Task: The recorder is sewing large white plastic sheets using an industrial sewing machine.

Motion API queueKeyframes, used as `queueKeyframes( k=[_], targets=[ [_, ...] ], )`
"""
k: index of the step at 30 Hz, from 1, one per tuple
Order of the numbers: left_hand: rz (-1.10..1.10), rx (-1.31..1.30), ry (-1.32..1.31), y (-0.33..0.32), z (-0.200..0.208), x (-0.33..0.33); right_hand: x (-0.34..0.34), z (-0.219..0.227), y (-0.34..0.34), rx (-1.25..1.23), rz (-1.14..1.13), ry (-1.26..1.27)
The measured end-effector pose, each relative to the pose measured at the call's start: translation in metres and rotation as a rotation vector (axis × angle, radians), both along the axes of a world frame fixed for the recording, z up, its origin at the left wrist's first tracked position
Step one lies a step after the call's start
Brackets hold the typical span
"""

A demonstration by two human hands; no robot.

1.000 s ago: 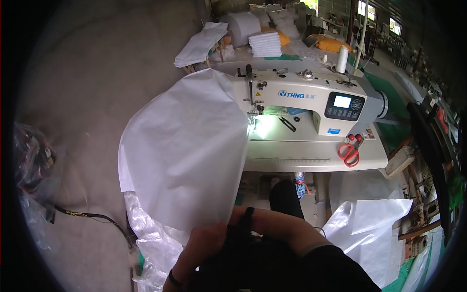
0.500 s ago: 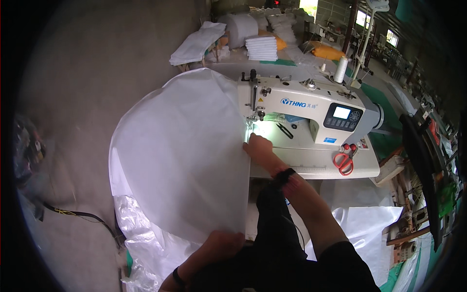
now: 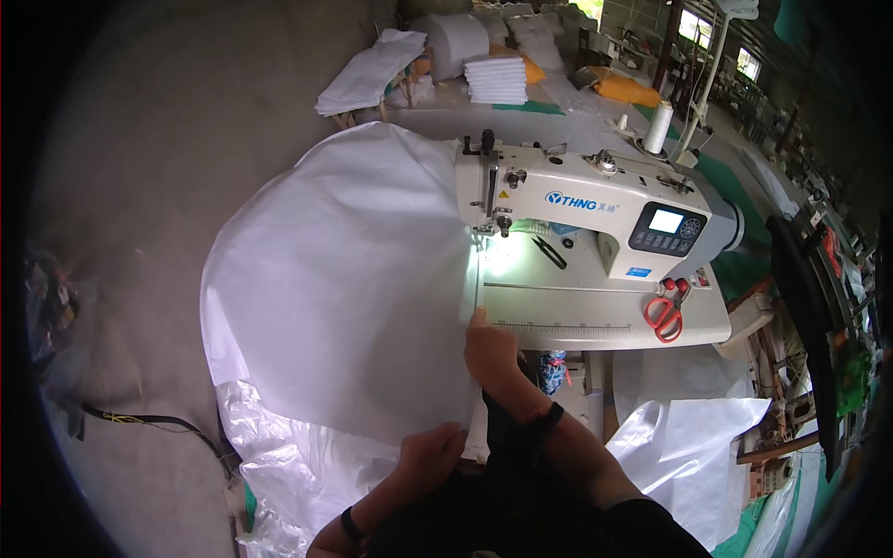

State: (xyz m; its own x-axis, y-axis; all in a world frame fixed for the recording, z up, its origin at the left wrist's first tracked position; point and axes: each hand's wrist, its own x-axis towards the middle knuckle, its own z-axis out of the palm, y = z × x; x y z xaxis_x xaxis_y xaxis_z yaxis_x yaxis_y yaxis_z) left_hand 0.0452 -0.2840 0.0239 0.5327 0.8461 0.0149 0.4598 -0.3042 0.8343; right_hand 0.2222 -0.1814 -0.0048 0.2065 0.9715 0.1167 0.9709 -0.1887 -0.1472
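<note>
A large white sheet (image 3: 344,270) spreads to the left of a white sewing machine (image 3: 558,200), its right edge running under the lit needle area. My right hand (image 3: 491,352) is closed on that edge at the near side of the machine bed, finger and thumb pinching it. Lower down, my left hand (image 3: 432,458) is closed on the sheet's near right corner, close to my body. Its fingertips are partly hidden. Black thread snips (image 3: 550,252) lie on the bed under the machine arm. Red-handled scissors (image 3: 663,318) rest at the bed's right end.
Crinkled clear plastic (image 3: 270,456) hangs below the sheet at left. A white thread cone (image 3: 658,128) stands behind the machine. Folded white stacks (image 3: 496,82) and an orange sack (image 3: 625,88) lie on the back table. A black cable (image 3: 149,418) crosses the floor at left.
My right hand has moved from beside the needle toward me along the sheet's edge. My left hand stays at the near corner, slightly higher in view. The sheet is slightly more rumpled near the top.
</note>
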Motion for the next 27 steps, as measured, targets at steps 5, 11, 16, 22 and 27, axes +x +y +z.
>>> queueKeyframes(
  k=[5, 11, 16, 22, 27],
  targets=[
    [0.072, -0.099, 0.042, 0.019, -0.010, 0.017, 0.002, 0.004, -0.001, 0.009, -0.035, 0.171],
    [0.144, -0.034, -0.091, 0.033, -0.032, 0.036, 0.002, 0.002, -0.002, -0.004, -0.019, 0.257],
    [0.175, -0.014, -0.291, 0.041, -0.042, 0.051, 0.000, -0.005, -0.010, -0.001, -0.039, 0.425],
    [0.045, 0.614, 0.100, 0.052, -0.020, 0.022, -0.003, -0.006, -0.018, 0.046, -0.026, 0.524],
    [0.539, 0.883, 0.435, 0.107, -0.018, -0.034, -0.007, -0.004, -0.023, 0.049, -0.005, 0.514]
  ],
)
